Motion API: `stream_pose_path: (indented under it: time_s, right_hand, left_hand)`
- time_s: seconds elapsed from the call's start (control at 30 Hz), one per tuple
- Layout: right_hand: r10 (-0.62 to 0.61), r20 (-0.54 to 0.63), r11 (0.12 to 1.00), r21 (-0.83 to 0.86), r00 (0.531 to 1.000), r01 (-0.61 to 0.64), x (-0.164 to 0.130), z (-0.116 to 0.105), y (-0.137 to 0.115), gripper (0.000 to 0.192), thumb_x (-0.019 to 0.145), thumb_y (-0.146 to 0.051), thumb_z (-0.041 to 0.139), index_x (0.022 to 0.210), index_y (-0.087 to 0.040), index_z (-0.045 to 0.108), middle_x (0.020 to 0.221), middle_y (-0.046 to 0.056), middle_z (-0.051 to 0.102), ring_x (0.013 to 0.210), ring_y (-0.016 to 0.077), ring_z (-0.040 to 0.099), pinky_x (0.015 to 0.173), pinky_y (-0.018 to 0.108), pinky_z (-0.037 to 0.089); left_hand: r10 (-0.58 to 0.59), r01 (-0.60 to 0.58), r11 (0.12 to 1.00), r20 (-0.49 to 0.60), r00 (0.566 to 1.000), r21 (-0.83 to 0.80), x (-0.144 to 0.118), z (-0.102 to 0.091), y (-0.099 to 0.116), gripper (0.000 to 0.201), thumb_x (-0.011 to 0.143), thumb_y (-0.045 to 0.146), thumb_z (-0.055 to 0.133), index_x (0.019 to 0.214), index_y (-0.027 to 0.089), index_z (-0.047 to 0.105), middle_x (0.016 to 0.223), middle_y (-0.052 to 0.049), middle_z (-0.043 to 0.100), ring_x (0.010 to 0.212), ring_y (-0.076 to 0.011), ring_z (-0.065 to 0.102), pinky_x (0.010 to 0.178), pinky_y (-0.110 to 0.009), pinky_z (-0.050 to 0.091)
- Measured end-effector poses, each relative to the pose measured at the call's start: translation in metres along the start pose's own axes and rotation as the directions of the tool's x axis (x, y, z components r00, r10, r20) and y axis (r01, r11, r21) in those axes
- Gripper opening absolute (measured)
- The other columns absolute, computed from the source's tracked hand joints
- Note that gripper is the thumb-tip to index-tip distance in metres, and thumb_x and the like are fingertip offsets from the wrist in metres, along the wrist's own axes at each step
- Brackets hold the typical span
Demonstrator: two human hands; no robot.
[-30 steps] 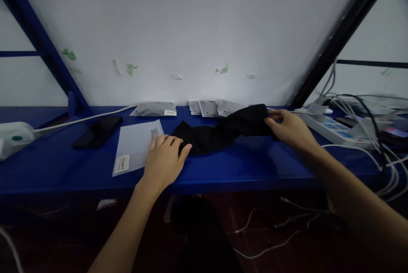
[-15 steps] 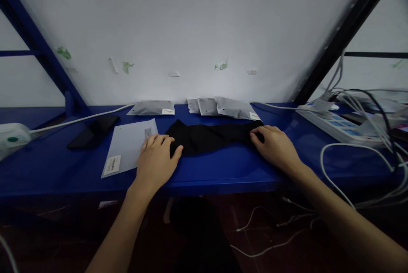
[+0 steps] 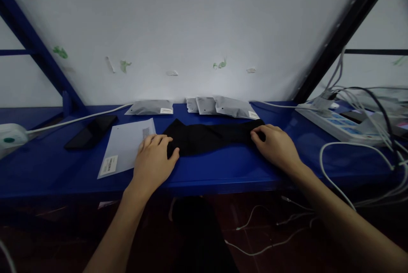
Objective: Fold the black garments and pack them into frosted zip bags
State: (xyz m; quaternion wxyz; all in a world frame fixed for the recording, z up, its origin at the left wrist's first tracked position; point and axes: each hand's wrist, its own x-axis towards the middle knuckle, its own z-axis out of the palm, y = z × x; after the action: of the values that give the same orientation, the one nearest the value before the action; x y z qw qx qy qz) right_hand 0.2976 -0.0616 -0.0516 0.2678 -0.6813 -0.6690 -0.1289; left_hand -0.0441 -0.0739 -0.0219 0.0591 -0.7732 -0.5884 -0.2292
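Note:
A black piece of cloth (image 3: 210, 136) lies stretched flat along the blue shelf (image 3: 223, 169). My left hand (image 3: 154, 161) rests palm down on its left end, fingers also over the edge of a white flat packet (image 3: 126, 149) with a label. My right hand (image 3: 276, 145) presses on the cloth's right end, fingers curled over it.
Grey plastic packets (image 3: 151, 107) and more packets (image 3: 223, 106) lie along the white back wall. A black phone (image 3: 91, 131) lies left, a white device (image 3: 9, 135) with a cable far left. A power strip (image 3: 338, 125) and tangled white cables (image 3: 366, 137) crowd the right side.
My right hand brought the raised right end of the cloth down and toward me, laying it flat on the shelf. My left hand stayed on the left end.

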Motion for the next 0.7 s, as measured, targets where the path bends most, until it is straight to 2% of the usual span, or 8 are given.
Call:
stream_pose_path:
  time_s: [0.4, 0.57, 0.63, 0.7]
  right_hand:
    - [0.027, 0.015, 0.999, -0.020, 1.000, -0.027, -0.002, -0.004, -0.006, 0.024, 0.091, -0.035, 0.050, 0.093, -0.020, 0.069, 0.094, 0.008, 0.070, 0.089, 0.0269, 0.064, 0.075, 0.038, 0.047]
    - [0.066, -0.025, 0.998, -0.009, 0.998, -0.066, 0.009, -0.009, -0.004, 0.027, 0.093, -0.035, 0.047, 0.101, -0.021, 0.069, 0.099, 0.008, 0.069, 0.083, 0.0247, 0.064, 0.072, 0.037, 0.048]
    - [0.015, -0.030, 1.000, -0.006, 0.999, -0.015, 0.022, -0.008, 0.003, 0.030, 0.093, -0.032, 0.046, 0.108, -0.019, 0.068, 0.105, 0.011, 0.068, 0.091, 0.0261, 0.063, 0.079, 0.038, 0.049]
    - [-0.066, 0.014, 0.997, -0.044, 0.998, 0.066, 0.038, -0.006, 0.013, 0.034, 0.092, -0.028, 0.046, 0.116, -0.017, 0.067, 0.113, 0.014, 0.066, 0.102, 0.0287, 0.061, 0.088, 0.040, 0.048]
  left_hand:
    - [-0.007, 0.006, 0.999, 0.026, 1.000, 0.048, 0.000, -0.002, 0.002, 0.035, 0.090, 0.032, 0.050, 0.118, 0.018, 0.065, 0.126, -0.010, 0.065, 0.127, -0.0335, 0.048, 0.105, -0.053, 0.041]
    - [0.029, -0.028, 0.999, -0.048, 0.998, 0.015, 0.005, -0.007, 0.006, 0.033, 0.087, 0.020, 0.047, 0.116, 0.017, 0.064, 0.119, -0.008, 0.068, 0.119, -0.0297, 0.053, 0.102, -0.047, 0.044]
    - [0.022, -0.020, 1.000, -0.089, 0.996, 0.016, 0.014, -0.009, 0.009, 0.033, 0.088, 0.016, 0.044, 0.114, 0.018, 0.065, 0.116, -0.007, 0.070, 0.114, -0.0279, 0.054, 0.100, -0.045, 0.044]
    - [0.006, -0.003, 0.998, -0.064, 0.998, 0.055, 0.028, -0.009, 0.010, 0.034, 0.091, 0.019, 0.041, 0.114, 0.018, 0.065, 0.115, -0.007, 0.070, 0.112, -0.0283, 0.055, 0.098, -0.045, 0.044]
